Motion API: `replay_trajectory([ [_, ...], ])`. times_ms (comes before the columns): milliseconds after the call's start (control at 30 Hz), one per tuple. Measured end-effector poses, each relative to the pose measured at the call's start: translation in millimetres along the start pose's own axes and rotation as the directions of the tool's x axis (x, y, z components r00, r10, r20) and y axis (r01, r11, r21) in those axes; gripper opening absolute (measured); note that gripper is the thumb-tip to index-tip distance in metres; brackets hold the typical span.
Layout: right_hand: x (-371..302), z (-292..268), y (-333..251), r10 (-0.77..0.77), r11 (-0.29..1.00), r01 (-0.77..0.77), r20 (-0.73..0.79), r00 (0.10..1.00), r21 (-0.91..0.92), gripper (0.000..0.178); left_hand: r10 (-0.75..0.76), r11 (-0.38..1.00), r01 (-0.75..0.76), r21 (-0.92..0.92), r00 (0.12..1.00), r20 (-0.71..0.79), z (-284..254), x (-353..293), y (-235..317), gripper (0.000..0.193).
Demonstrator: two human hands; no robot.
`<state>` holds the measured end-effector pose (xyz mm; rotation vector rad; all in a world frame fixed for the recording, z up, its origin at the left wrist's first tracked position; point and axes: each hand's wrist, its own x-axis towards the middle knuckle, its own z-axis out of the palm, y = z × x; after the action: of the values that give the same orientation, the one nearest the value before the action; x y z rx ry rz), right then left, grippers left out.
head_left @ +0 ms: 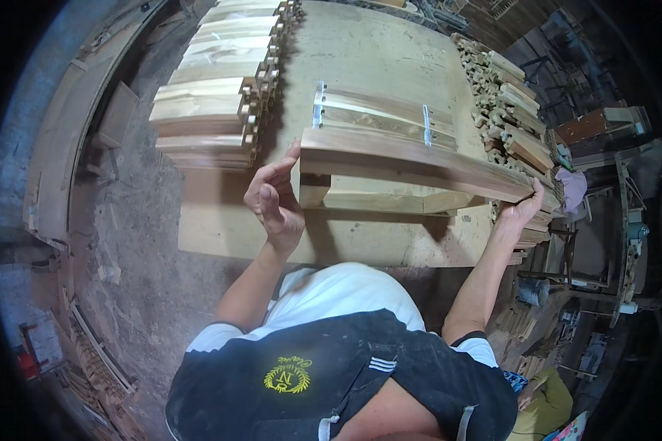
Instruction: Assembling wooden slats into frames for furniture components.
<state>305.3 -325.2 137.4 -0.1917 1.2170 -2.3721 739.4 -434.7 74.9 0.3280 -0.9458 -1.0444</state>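
Note:
A long wooden board (412, 163) runs across in front of me, forming the upper edge of what looks like a wooden frame; a lower rail (371, 202) shows beneath it. My left hand (276, 202) is at the board's left end, fingers stretched out and thumb apart, the palm side close to the end; whether it presses there I cannot tell. At the other end, my right hand (522, 208) is closed round the board's corner. Just behind lie flat wooden slats (382, 117), with a white strip (318, 106) and a white loop (427, 125) across them.
Pale wooden pieces with cut ends stand in a long stack (213, 95) on the left. Another stack (518, 125) lines the right side of the worktable (375, 44). A pink cloth (571, 189) hangs beyond it. Part of another person (548, 404) appears at lower right.

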Motion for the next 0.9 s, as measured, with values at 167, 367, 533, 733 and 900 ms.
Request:
replay_trajectory([
  [167, -9.7, 8.8, 5.0, -0.085, 0.996, 0.085, 0.000, 0.996, 0.019, 0.026, 0.005, 0.968, 0.008, 0.251, 0.999, -0.052, 26.5, 33.7, -0.7, 0.060],
  [367, -14.0, 1.1, 10.9, -0.153, 0.988, 0.153, -0.001, 0.988, -0.018, 0.028, -0.189, 0.872, 0.142, 0.468, 0.980, 0.056, 25.4, 26.8, 6.1, 0.047],
  [533, -8.4, -22.1, 7.6, -0.160, 0.986, 0.166, 0.123, 0.979, -0.036, 0.030, 0.016, 0.880, -0.075, 0.469, 0.992, 0.129, 19.1, 19.0, -5.5, 0.044],
  [733, 1.0, -37.1, 3.9, -0.127, 0.975, 0.174, 0.296, 0.947, -0.136, 0.025, -0.026, 0.890, -0.033, 0.454, 0.992, 0.123, 15.3, 13.6, -6.3, 0.045],
  [900, 4.2, -34.8, -0.1, -0.090, 0.983, 0.133, 0.307, 0.947, -0.125, 0.027, 0.049, 0.836, -0.157, 0.526, 0.976, 0.213, 46.2, 18.4, 16.0, 0.047],
])
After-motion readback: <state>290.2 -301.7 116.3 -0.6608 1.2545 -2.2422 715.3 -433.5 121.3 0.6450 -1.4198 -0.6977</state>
